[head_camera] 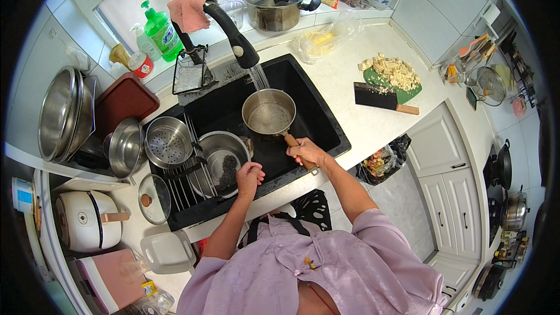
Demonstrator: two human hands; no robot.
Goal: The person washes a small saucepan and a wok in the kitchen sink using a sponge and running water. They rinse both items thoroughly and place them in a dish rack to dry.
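My right hand grips the wooden handle of a small steel saucepan over the black sink. Water from the black pull-out faucet runs into the pan. My left hand is curled beside the rim of a larger steel pot, with nothing visible in it; whether it touches the rim is unclear. A dark clump lies inside that pot. A wire drying rack crosses the sink's left side, partly over the pot, and carries a perforated steamer insert.
A cleaver lies beside chopped pale food on a green board. Below the counter edge hangs a black waste bag. A glass lid, rice cooker and steel bowls stand left. A lidded pot occupies the sill.
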